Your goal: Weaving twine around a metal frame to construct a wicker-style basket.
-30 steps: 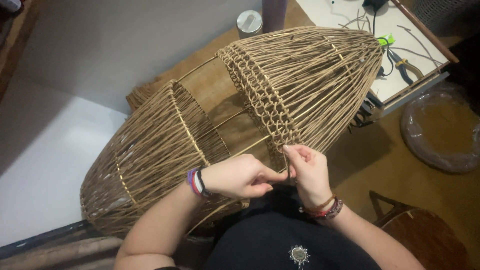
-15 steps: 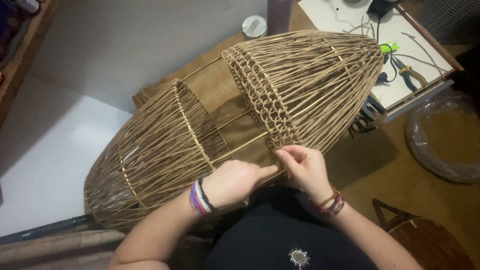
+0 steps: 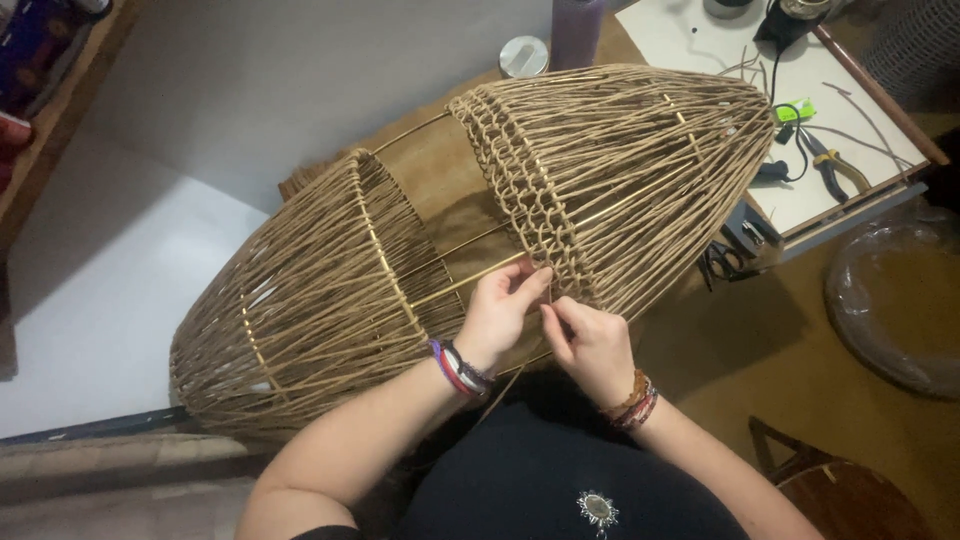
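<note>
A large egg-shaped wicker frame (image 3: 330, 290) of tan cords over brass-coloured metal hoops lies on its side across my lap. A band of looped weave (image 3: 520, 190) runs around its right half. My left hand (image 3: 500, 312) pinches a cord end at the lower edge of that band, fingers closed on it. My right hand (image 3: 590, 340) sits just beside it, fingertips pinching the same strand where it meets a metal rod (image 3: 470, 275). Both wrists carry bracelets.
A white work table (image 3: 800, 110) at the upper right carries pliers (image 3: 835, 165), a black glue gun and loose cords. A dark bottle (image 3: 578, 30) and a round tin (image 3: 523, 55) stand behind the frame. A plastic-covered round object (image 3: 895, 300) lies at the right, a wooden stool (image 3: 840, 495) below.
Both hands have shifted slightly up along the woven band, and the camera view has tilted so the frame appears lower and nearer.
</note>
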